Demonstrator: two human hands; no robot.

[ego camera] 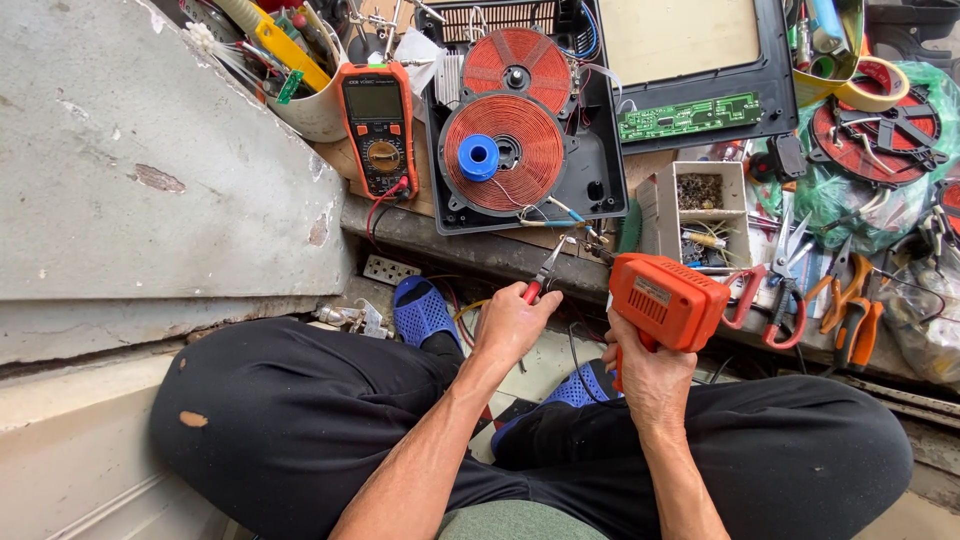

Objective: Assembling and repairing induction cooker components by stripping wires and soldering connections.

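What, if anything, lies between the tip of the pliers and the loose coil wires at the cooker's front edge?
Nothing visible: the pliers in the left hand point straight at the wires, with only open air between.

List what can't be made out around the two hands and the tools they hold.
- Head view: the tip of the orange soldering gun in the right hand is hidden behind its own body.
- The handles of the pliers are covered by the left hand and its fingers.
- The wire ends at the copper coil are too small to tell whether the pliers grip them.
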